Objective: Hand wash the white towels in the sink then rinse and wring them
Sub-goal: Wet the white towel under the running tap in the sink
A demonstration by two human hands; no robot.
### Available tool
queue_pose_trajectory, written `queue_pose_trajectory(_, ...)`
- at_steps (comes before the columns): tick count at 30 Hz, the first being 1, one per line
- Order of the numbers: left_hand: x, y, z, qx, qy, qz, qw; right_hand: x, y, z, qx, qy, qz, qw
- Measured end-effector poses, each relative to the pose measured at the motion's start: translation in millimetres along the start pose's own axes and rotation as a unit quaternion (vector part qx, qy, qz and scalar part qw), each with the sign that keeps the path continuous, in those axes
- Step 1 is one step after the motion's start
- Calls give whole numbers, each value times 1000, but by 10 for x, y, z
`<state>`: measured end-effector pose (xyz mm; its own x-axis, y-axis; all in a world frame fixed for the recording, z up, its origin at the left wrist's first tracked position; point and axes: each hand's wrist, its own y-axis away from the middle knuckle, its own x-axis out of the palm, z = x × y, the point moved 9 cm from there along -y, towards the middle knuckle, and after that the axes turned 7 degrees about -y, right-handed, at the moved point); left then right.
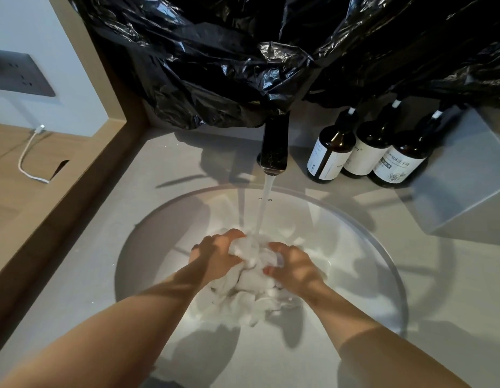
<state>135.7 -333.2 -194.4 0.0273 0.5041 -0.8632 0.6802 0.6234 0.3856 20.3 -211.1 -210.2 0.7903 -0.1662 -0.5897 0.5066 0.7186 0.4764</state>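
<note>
Water from the dark metal tap (pixel 273 152) is running onto the bunched white towel (pixel 251 278) that the left hand (pixel 218 254) and right hand (pixel 292 266) are gripping with curled fingers in the round white sink (pixel 363 247)

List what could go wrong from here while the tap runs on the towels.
1. The water stream lands on the towels bunched between left hand and right hand; it may splash past the sink rim.
2. The towels hide the basin bottom; with the faucet running, draining might slow.
3. The bottles stand near the rim; wringing could bump them.
</note>
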Motion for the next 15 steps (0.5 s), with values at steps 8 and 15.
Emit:
queue_pose_trajectory(8, -423, 168, 38, -5, 298, -76, 952, -659, 214, 444, -99, -87, -132, 983)
queue_pose_trajectory(15, -658, 353, 59, 16, 393, -60, 918, -801, 403, 568, -138, -149, -101, 974)
